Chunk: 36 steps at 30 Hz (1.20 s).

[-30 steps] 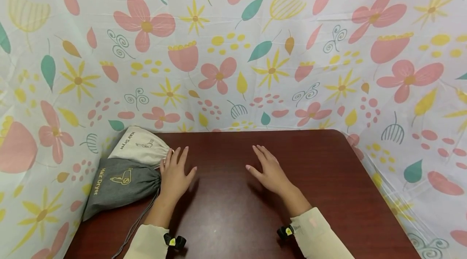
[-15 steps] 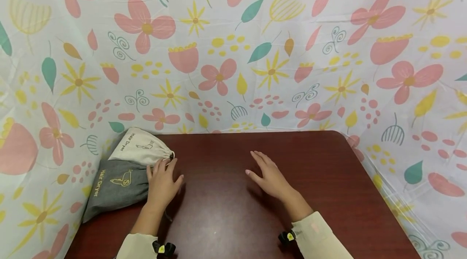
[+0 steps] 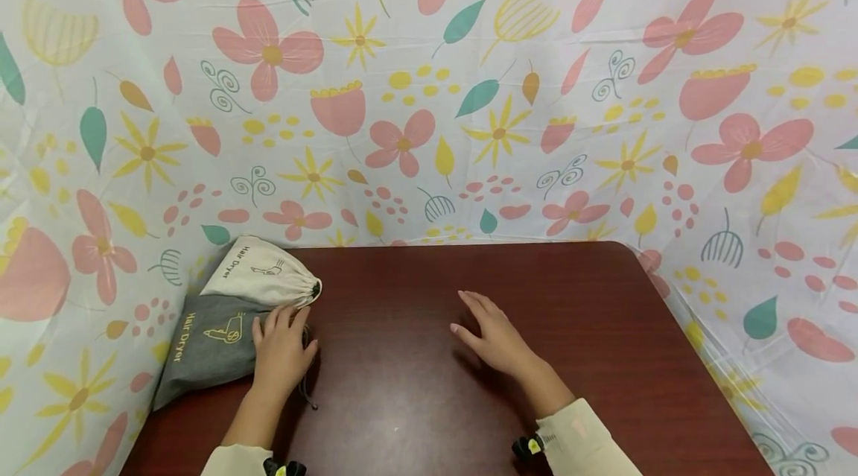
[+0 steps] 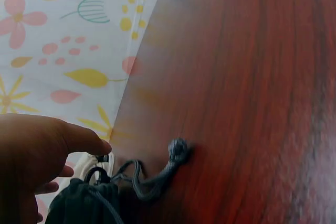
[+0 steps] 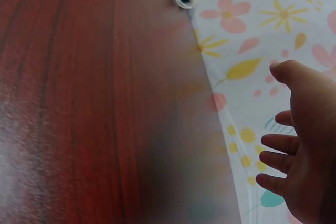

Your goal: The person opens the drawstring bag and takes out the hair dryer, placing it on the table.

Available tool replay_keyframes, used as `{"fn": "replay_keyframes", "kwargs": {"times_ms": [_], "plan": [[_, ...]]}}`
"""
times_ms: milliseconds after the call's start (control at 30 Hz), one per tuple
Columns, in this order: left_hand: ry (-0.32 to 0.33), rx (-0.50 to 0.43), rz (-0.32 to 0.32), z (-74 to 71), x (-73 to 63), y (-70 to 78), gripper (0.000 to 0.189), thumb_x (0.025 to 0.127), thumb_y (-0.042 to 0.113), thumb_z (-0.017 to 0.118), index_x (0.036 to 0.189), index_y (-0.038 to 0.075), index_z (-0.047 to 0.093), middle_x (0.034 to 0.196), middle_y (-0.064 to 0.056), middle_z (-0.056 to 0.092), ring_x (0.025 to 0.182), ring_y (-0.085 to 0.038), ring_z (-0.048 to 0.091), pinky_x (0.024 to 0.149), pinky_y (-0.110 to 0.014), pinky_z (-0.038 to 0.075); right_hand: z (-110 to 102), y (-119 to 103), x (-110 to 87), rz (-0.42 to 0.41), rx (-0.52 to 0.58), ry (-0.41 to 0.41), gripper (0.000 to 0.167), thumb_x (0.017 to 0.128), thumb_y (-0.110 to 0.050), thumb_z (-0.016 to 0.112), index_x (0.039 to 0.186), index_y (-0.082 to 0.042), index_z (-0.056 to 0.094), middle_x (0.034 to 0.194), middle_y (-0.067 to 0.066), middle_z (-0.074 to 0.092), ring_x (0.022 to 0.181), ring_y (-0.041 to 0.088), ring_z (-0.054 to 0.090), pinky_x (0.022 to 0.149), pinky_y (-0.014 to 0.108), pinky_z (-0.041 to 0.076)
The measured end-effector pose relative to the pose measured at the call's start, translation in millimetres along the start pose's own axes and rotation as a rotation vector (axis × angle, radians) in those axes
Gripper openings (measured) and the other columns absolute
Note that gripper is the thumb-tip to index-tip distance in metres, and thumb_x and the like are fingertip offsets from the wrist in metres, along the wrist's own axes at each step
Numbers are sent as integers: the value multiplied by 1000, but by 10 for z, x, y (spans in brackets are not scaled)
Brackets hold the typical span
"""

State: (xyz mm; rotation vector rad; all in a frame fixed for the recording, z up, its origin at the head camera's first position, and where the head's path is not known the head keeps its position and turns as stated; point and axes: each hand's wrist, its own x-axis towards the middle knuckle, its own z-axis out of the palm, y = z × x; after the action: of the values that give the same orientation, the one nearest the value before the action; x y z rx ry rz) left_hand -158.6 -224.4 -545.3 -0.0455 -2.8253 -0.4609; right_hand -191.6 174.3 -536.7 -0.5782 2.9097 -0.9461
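A dark grey drawstring bag (image 3: 217, 346) printed "Hair Dryer" in yellow lies at the left of the table. Behind it, partly overlapped, is a cream drawstring bag (image 3: 261, 271) with the same words in dark print. My left hand (image 3: 280, 349) is over the grey bag's gathered end, fingers spread and relaxed; whether it touches the cloth I cannot tell. In the left wrist view the knotted grey cord (image 4: 152, 179) trails onto the table beside the thumb. My right hand (image 3: 497, 338) hovers over the table's middle, fingers extended, holding nothing.
The dark red-brown wooden table (image 3: 415, 386) reflects light near its front. A flower-printed white cloth (image 3: 429, 89) hangs close behind it and along both sides.
My left hand has moved left and nearer to me, from beside the bags to over the grey bag's gathered end. The right hand has shifted slightly nearer. The bags look unmoved.
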Motion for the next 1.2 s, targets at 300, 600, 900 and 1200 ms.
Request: {"fn": "replay_keyframes", "kwargs": {"times_ms": [300,600,900,1200], "plan": [[-37,12,-11,-28,-42,-103,66,78,14,84,138,4,58,144,-21,52,141,-44,34,114,-74,11,85,-48,-36,-28,0,-11,72,99,-49,60,158,-16,35,161,12,38,148,36,37,116,60,34],[-23,28,7,12,-54,-204,63,74,6,85,133,2,62,144,-24,51,146,-47,29,113,-78,8,168,-71,-58,-44,1,-30,71,99,-48,60,159,-21,34,161,10,38,147,35,38,114,60,36],[-62,45,0,38,-22,-282,63,74,4,85,133,2,62,146,-27,47,148,-49,24,113,-78,9,281,-157,-64,-50,-5,-69,71,100,-50,57,160,-24,31,162,9,37,148,34,37,115,58,36],[-25,38,25,77,-51,-299,59,69,-5,81,125,3,66,142,-25,52,145,-49,29,110,-78,14,367,-214,-52,-69,6,-63,70,99,-48,59,159,-22,33,160,7,39,147,34,39,114,58,37]]}}
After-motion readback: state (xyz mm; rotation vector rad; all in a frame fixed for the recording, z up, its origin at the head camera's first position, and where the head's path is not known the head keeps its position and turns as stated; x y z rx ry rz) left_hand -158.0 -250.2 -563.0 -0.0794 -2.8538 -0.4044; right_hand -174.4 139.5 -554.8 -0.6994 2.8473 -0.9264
